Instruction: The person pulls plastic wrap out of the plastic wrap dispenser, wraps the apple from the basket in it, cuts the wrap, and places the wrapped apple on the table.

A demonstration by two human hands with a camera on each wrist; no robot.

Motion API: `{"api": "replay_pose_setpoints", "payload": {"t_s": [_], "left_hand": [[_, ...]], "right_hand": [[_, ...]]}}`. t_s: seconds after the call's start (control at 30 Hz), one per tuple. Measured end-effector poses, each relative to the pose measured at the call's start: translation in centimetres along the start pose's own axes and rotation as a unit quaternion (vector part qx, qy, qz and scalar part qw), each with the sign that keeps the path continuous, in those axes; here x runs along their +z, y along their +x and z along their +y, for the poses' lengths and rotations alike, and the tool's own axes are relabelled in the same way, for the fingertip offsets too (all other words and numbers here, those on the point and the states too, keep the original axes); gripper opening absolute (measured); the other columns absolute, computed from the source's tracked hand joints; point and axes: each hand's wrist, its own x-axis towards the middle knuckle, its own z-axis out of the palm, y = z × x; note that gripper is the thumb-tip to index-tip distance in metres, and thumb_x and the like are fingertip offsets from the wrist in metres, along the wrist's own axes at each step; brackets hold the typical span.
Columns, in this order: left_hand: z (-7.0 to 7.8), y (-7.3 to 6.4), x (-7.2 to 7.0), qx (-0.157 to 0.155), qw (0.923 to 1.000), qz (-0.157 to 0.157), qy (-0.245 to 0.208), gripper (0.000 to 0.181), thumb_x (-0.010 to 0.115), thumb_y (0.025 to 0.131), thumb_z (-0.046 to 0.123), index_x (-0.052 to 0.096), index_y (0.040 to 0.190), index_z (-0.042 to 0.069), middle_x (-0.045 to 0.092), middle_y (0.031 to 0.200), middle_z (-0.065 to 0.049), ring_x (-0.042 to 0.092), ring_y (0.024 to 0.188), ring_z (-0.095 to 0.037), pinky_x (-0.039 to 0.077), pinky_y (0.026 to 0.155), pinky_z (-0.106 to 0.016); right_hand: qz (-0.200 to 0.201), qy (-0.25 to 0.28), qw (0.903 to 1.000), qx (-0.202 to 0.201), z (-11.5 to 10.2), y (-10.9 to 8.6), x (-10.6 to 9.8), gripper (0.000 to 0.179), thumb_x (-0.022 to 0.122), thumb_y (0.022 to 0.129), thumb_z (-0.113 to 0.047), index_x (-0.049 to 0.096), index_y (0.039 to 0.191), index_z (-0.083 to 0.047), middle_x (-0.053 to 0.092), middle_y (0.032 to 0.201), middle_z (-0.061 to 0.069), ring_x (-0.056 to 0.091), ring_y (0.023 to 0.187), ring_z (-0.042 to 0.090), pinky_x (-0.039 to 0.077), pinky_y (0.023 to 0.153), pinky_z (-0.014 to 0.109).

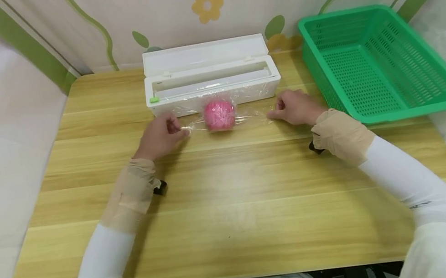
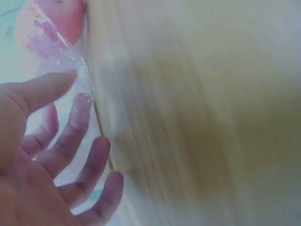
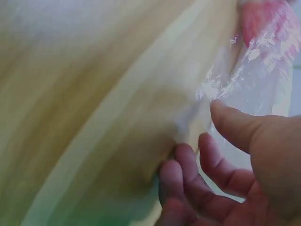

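Observation:
A round, pink-red, fruit-like object [image 1: 219, 115] sits on the table under clear cling film [image 1: 245, 117], its kind blurred by the wrinkled wrap. Behind it, the film runs up over the front of a white cling film dispenser [image 1: 212, 83] with its lid raised. To the left, my left hand [image 1: 160, 136] touches the film's end; its thumb and bent fingers [image 2: 82, 106] stand apart, film against the index fingertip. On the other side, my right hand [image 1: 298, 107] has its thumb tip at the film, with a gap to the index finger [image 3: 209, 150].
A green plastic basket [image 1: 410, 111] stands at the right, close to my right forearm. The dispenser carries a small green slider [image 1: 154, 99] at its left end. A flowered curtain [image 1: 175, 11] hangs behind the wooden table [image 1: 231, 211].

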Motion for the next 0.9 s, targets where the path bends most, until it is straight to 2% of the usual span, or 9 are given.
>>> {"api": "replay_pose_setpoints", "payload": {"t_s": [0.1, 0.2, 0.3, 0.47, 0.57, 0.67, 0.77, 0.83, 0.9], "left_hand": [[-0.4, -0.4, -0.6, -0.023, 0.9983, 0.009, -0.053, 0.023, 0.078, 0.097, 0.019, 0.058, 0.098, 0.006, 0.062, 0.099, -0.007, 0.061, 0.095, -0.022, 0.051, 0.081, -0.028], [-0.5, -0.5, -0.9, -0.044, 0.9947, 0.03, -0.088, 0.025, 0.081, 0.094, 0.018, 0.059, 0.096, 0.006, 0.063, 0.097, -0.005, 0.062, 0.092, -0.019, 0.053, 0.075, -0.023], [-0.5, -0.3, -0.6, -0.05, 0.9942, 0.039, -0.087, 0.029, 0.085, 0.091, 0.016, 0.058, 0.095, 0.006, 0.06, 0.093, -0.004, 0.058, 0.087, -0.017, 0.049, 0.07, -0.022], [-0.4, -0.1, -0.1, -0.059, 0.9953, 0.038, -0.067, 0.032, 0.086, 0.087, 0.007, 0.055, 0.094, 0.007, 0.054, 0.09, -0.004, 0.052, 0.085, -0.019, 0.045, 0.072, -0.026], [-0.5, -0.6, -0.3, -0.065, 0.9952, 0.018, -0.071, 0.032, 0.084, 0.09, 0.01, 0.054, 0.098, 0.005, 0.054, 0.091, -0.005, 0.052, 0.085, -0.019, 0.046, 0.07, -0.026], [-0.6, -1.2, -0.8, -0.066, 0.9929, -0.025, -0.095, 0.035, 0.081, 0.095, 0.018, 0.051, 0.106, 0.004, 0.057, 0.1, -0.008, 0.058, 0.086, -0.02, 0.052, 0.069, -0.026], [-0.7, -1.8, -1.3, -0.067, 0.9882, -0.063, -0.122, 0.041, 0.076, 0.099, 0.028, 0.044, 0.112, 0.005, 0.061, 0.113, -0.013, 0.065, 0.091, -0.023, 0.057, 0.074, -0.029], [-0.7, -1.9, -1.4, -0.064, 0.9856, -0.074, -0.138, 0.043, 0.074, 0.101, 0.028, 0.039, 0.112, 0.007, 0.064, 0.119, -0.017, 0.068, 0.091, -0.027, 0.059, 0.075, -0.033], [-0.6, -1.9, -1.3, -0.056, 0.9862, -0.071, -0.139, 0.043, 0.075, 0.1, 0.025, 0.036, 0.111, 0.009, 0.065, 0.12, -0.019, 0.069, 0.092, -0.028, 0.059, 0.074, -0.033]], "right_hand": [[-0.014, 0.025, 0.9996, 0.003, 0.4, -0.1, -0.3, 0.036, 0.074, 0.099, -0.041, 0.062, 0.086, -0.009, 0.059, 0.082, 0.004, 0.051, 0.078, 0.023, 0.041, 0.068, 0.034], [-0.02, 0.02, 0.9996, -0.009, 0.6, -0.1, -0.2, 0.033, 0.077, 0.097, -0.039, 0.063, 0.09, -0.01, 0.063, 0.088, 0.005, 0.054, 0.083, 0.024, 0.043, 0.073, 0.035], [-0.021, 0.006, 0.9996, -0.018, 0.7, 0.0, 0.0, 0.029, 0.078, 0.096, -0.035, 0.064, 0.092, -0.011, 0.066, 0.092, 0.006, 0.056, 0.087, 0.025, 0.044, 0.078, 0.035], [-0.026, 0.017, 0.9993, -0.02, 0.9, 0.1, 0.3, 0.026, 0.079, 0.096, -0.032, 0.065, 0.091, -0.011, 0.066, 0.092, 0.005, 0.056, 0.087, 0.024, 0.043, 0.078, 0.035], [-0.033, 0.039, 0.9982, -0.031, 1.0, -0.1, 0.1, 0.025, 0.078, 0.097, -0.03, 0.065, 0.092, -0.009, 0.065, 0.091, 0.006, 0.055, 0.086, 0.023, 0.044, 0.078, 0.034], [-0.038, 0.052, 0.9967, -0.049, 1.1, -0.5, -0.3, 0.022, 0.077, 0.098, -0.025, 0.064, 0.096, -0.008, 0.067, 0.095, 0.009, 0.057, 0.089, 0.024, 0.047, 0.081, 0.036], [-0.039, 0.044, 0.9948, -0.083, 1.1, -1.1, -0.7, 0.019, 0.076, 0.099, -0.02, 0.062, 0.103, -0.007, 0.071, 0.105, 0.014, 0.065, 0.098, 0.029, 0.054, 0.09, 0.042], [-0.041, 0.039, 0.9928, -0.105, 1.0, -1.4, -0.9, 0.02, 0.075, 0.099, -0.017, 0.06, 0.109, -0.007, 0.074, 0.112, 0.018, 0.069, 0.105, 0.032, 0.057, 0.095, 0.048], [-0.046, 0.044, 0.9906, -0.12, 0.9, -1.4, -0.8, 0.022, 0.074, 0.099, -0.012, 0.059, 0.115, -0.007, 0.075, 0.117, 0.021, 0.072, 0.11, 0.035, 0.058, 0.099, 0.053]]}}
